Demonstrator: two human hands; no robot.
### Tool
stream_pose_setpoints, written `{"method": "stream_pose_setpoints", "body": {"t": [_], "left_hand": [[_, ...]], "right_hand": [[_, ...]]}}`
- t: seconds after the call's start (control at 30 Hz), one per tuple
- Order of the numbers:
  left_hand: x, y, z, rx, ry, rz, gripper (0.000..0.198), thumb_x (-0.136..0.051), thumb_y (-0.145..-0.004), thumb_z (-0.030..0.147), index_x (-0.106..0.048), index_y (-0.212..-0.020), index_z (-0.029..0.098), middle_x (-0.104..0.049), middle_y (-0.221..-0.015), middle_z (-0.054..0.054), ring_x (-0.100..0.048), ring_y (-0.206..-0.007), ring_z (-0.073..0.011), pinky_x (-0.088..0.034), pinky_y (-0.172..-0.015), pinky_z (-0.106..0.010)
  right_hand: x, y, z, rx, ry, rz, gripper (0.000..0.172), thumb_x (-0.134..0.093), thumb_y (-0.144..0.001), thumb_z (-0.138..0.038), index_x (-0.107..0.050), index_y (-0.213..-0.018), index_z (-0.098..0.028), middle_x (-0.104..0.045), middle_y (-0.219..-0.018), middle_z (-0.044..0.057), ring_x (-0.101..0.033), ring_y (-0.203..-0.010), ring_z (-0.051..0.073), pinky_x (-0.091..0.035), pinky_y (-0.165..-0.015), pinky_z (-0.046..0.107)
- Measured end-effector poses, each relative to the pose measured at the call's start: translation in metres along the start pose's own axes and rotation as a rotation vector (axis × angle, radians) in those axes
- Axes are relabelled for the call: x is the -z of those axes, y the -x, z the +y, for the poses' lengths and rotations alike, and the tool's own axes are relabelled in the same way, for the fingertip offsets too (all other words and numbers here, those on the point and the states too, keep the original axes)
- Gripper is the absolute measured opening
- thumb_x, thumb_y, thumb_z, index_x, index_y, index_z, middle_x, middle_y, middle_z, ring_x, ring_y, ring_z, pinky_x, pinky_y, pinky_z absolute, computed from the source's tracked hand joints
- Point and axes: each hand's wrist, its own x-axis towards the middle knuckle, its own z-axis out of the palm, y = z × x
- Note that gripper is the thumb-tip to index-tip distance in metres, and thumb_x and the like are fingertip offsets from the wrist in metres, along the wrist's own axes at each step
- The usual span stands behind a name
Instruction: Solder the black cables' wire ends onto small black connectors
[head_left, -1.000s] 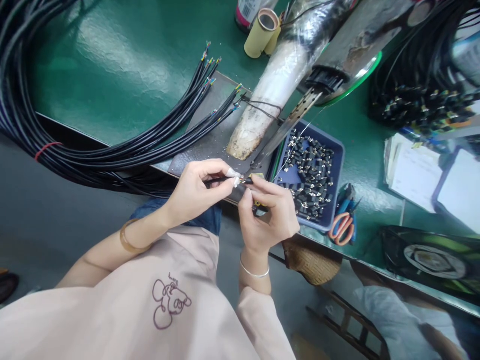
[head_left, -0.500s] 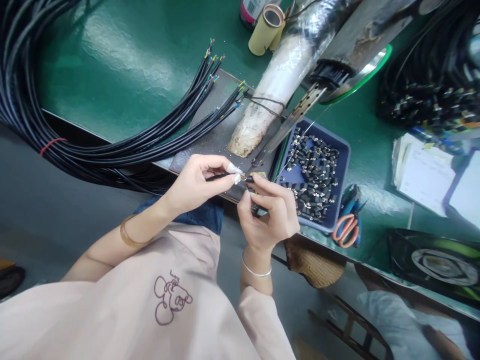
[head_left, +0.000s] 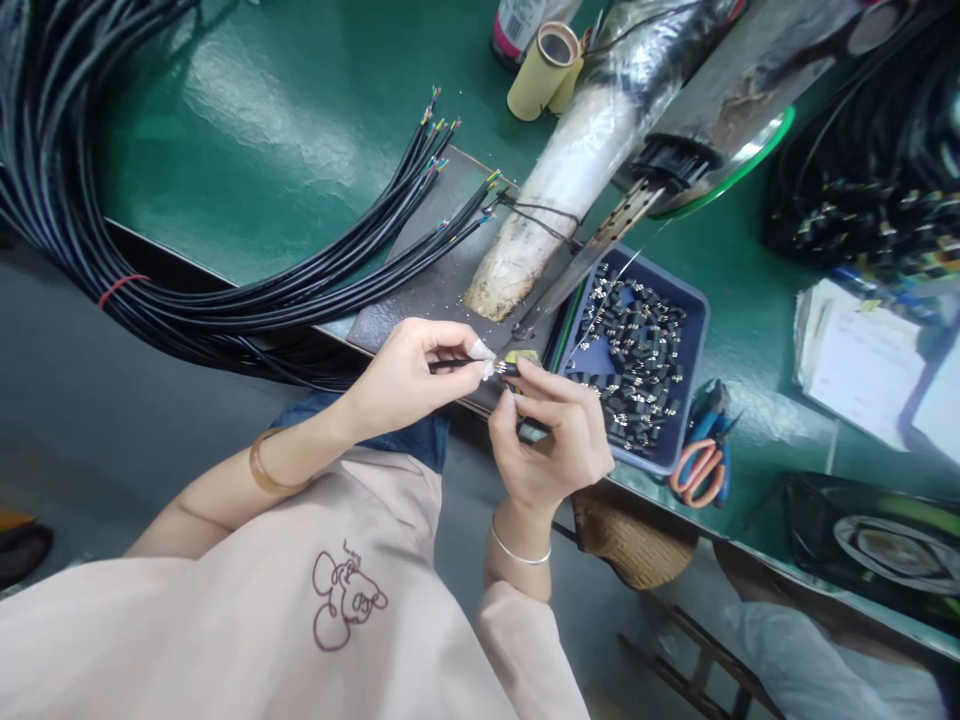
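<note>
My left hand [head_left: 416, 380], with white coverings on its thumb and index fingertips, pinches a black cable [head_left: 448, 364] close to its end. Facing it, my right hand [head_left: 555, 430] grips a small black connector [head_left: 508, 369] between thumb and fingers. The connector's metal pins point at the cable end, almost at the left fingertips. Whether wires and pins touch is too small to tell. Just beyond the hands is the tip of a soldering iron [head_left: 555, 290], which slants down from the upper right. A thin strand of wire hangs over the connector tray [head_left: 696, 370].
A bundle of black cables [head_left: 247, 305] with stripped coloured ends curves over the bench edge onto a dark plate [head_left: 375, 318]. A foil-wrapped tube [head_left: 555, 190] lies beside the iron. Orange-handled pliers [head_left: 701, 470], papers [head_left: 855, 350] and a fan [head_left: 892, 540] are at right.
The whole view has shifted slightly, so bench things appear a little lower and further right. Between the fingertips, the connector's pins show more plainly. Both hands keep their grips.
</note>
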Motion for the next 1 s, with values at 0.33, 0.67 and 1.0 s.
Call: {"method": "stream_pose_setpoints", "body": {"t": [0.33, 0.67, 1.0], "left_hand": [[0.003, 0.002, -0.001, -0.015, -0.017, -0.007, 0.009, -0.070, -0.073, 0.019, -0.065, -0.067, 0.014, -0.064, -0.070, 0.000, -0.058, -0.067, -0.0099, -0.051, -0.067, -0.020], [0.003, 0.002, -0.006, -0.070, -0.014, 0.033, 0.011, -0.072, -0.074, 0.020, -0.065, -0.067, 0.015, -0.066, -0.069, 0.000, -0.059, -0.067, -0.0110, -0.053, -0.069, -0.022], [0.003, 0.003, -0.001, -0.086, -0.105, 0.029, 0.010, -0.068, -0.077, 0.021, -0.067, -0.071, 0.014, -0.066, -0.071, -0.001, -0.060, -0.069, -0.0118, -0.051, -0.067, -0.021]], "right_hand": [[0.000, -0.002, -0.004, 0.026, 0.002, 0.003, 0.020, -0.072, -0.085, -0.007, -0.058, -0.083, -0.021, -0.080, -0.100, 0.006, -0.078, -0.084, 0.013, -0.065, -0.076, 0.022], [-0.007, -0.010, -0.009, -0.029, 0.028, 0.018, 0.018, -0.076, -0.085, -0.007, -0.066, -0.088, -0.021, -0.080, -0.094, 0.002, -0.078, -0.084, 0.014, -0.063, -0.079, 0.026], [-0.005, -0.008, -0.010, -0.043, 0.035, 0.046, 0.015, -0.073, -0.087, -0.012, -0.063, -0.085, -0.022, -0.080, -0.097, 0.004, -0.078, -0.085, 0.016, -0.064, -0.076, 0.029]]}}
